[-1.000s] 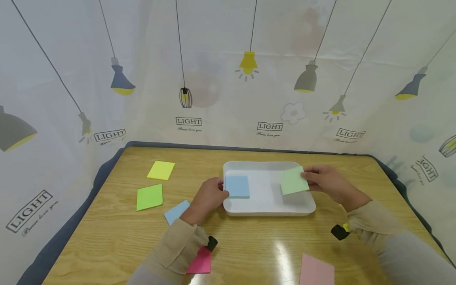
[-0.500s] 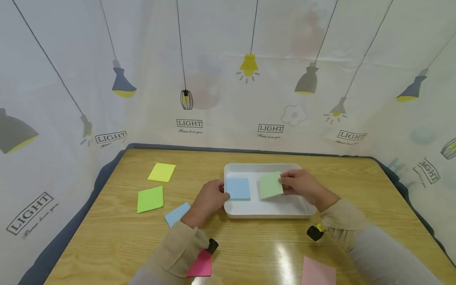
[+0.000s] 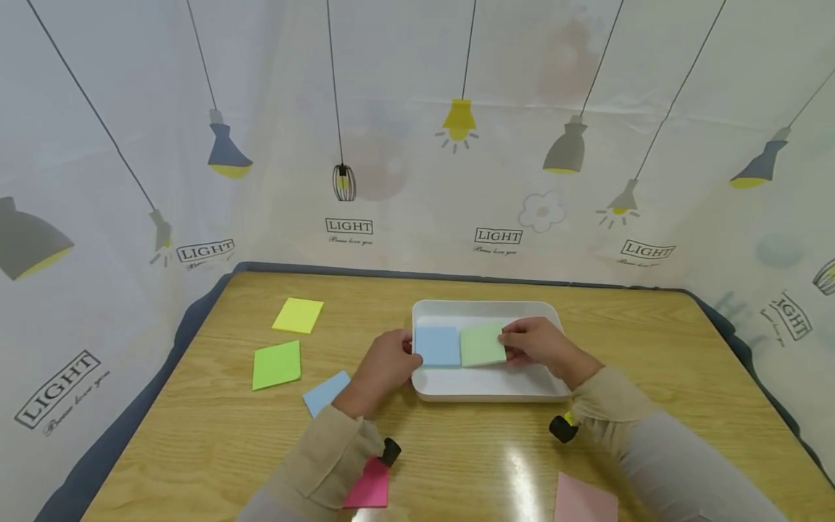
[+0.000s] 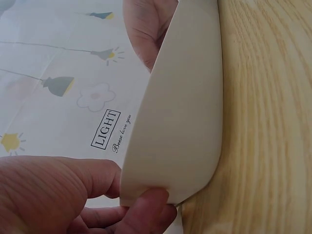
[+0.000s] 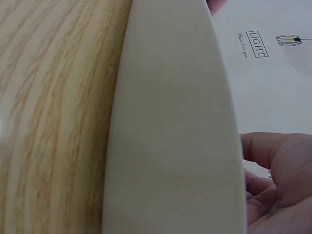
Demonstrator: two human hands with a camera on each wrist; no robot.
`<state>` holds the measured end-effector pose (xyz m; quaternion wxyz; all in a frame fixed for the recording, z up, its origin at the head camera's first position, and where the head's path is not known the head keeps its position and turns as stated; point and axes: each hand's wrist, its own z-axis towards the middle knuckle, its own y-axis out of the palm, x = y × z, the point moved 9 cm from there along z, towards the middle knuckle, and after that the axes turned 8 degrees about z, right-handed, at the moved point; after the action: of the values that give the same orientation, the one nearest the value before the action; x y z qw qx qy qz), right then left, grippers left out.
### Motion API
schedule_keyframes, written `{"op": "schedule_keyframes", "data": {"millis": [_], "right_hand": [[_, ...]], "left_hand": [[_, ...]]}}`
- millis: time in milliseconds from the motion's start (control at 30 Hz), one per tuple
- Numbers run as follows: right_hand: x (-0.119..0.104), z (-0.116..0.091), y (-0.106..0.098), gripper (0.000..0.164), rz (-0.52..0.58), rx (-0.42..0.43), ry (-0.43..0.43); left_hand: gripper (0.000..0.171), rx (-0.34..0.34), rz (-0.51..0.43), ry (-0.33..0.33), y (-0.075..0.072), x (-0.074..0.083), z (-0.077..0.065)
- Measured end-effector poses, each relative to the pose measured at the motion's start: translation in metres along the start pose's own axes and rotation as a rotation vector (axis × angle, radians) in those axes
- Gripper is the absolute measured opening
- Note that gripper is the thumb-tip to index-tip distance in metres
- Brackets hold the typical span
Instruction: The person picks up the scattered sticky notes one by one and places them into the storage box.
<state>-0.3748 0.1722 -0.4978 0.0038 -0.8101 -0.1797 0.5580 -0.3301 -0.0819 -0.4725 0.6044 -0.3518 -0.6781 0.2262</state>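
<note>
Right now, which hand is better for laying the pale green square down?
The right hand, probably: it pinches the pale green square beside the blue square in the tray, while the left hand holds the tray's end.

Pale green square (image 3: 482, 344) shifted left (right hand (image 3: 546, 348) too), beside tray's (image 3: 483, 384) blue square (image 3: 438, 346).
</note>
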Motion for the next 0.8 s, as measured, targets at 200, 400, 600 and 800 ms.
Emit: {"op": "schedule_keyframes", "data": {"millis": [200,400,600,800], "right_hand": [[0.0003,0.003,0.003,0.032,-0.065,0.008,0.001],[0.0011,0.0031,0.0059,0.032,-0.157,0.012,-0.013],[0.0036,0.0019,0.0054,0.03,-0.162,0.015,-0.008],[-0.0001,0.0005,0.0061,0.03,-0.166,0.014,-0.018]], "left_hand": [[0.026,-0.001,-0.005,-0.016,-0.0004,-0.0009,-0.0002],[0.027,-0.004,0.007,-0.038,0.0014,-0.0032,0.001],[0.027,-0.008,0.008,-0.042,0.0035,-0.0051,0.0045],[0.023,-0.007,-0.009,-0.041,0.0031,-0.0062,0.005]]}}
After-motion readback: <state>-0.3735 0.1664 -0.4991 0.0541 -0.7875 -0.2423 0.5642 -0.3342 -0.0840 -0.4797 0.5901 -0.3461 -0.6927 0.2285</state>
